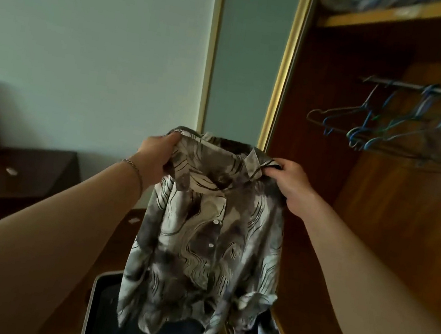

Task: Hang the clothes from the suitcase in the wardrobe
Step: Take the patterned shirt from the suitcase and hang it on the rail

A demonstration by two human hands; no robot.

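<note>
Both the left hand [155, 157] and right hand [291, 184] grip the shirt [211, 240] by its shoulders, collar up, hanging lengthwise downward.

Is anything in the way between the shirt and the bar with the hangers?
Nothing visible is. Both hands, left hand and right hand, hold the shirt up by its shoulders, outside the open wardrobe; empty hangers hang from the rail.
</note>
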